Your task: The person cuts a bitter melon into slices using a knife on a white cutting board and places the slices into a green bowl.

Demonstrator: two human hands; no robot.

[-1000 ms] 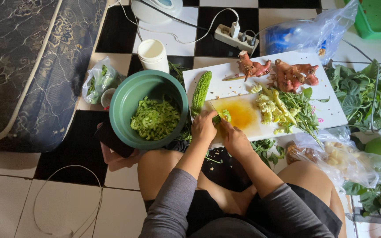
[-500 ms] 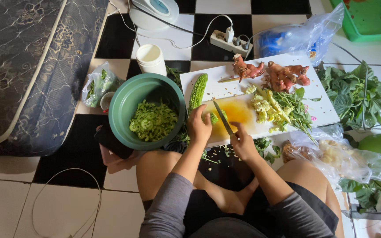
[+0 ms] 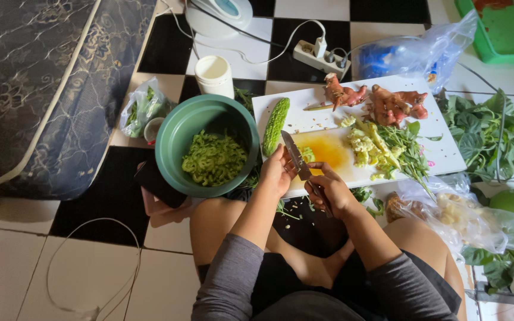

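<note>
A small, soft green gourd piece is pinned on the white cutting board by the left hand, best pressed gently, while the knife is gripped tight by the right hand.

mattress at left, white cup, power strip, leafy greens, green tray

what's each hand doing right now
Left hand: curled shut on a green vegetable piece on the cutting board.
Right hand: shut on the knife.
</note>
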